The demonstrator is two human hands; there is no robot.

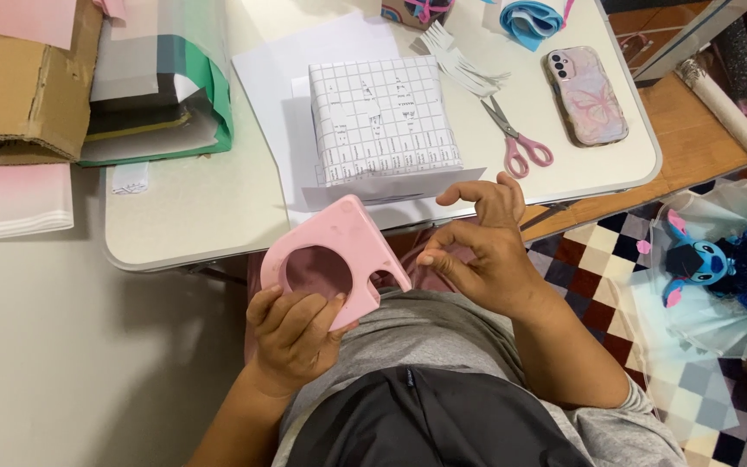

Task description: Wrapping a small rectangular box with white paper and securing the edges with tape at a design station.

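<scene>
Head view: left hand clenched on the lower edge of a pink plastic tape dispenser with a round hole, held tilted up over the lap, just off the near edge of the white bench, probably so its open side faces the other hand. Right hand sits just beside the dispenser's right end, grasping nothing solid that I can make out; thumb and forefinger are pinched close, other fingers curled up, looks like picking at a tape end, too small to confirm.

On the bench, straight ahead: a box wrapped in white grid-printed paper, resting on a loose white sheet, bottom flap not yet folded down. Right of it, pink-handled scissors and a phone in a pastel butterfly case, both within reach. Far left, a brown cardboard box and stacked papers. On the checkered floor at right, a blue plush toy bouquet, well apart.
</scene>
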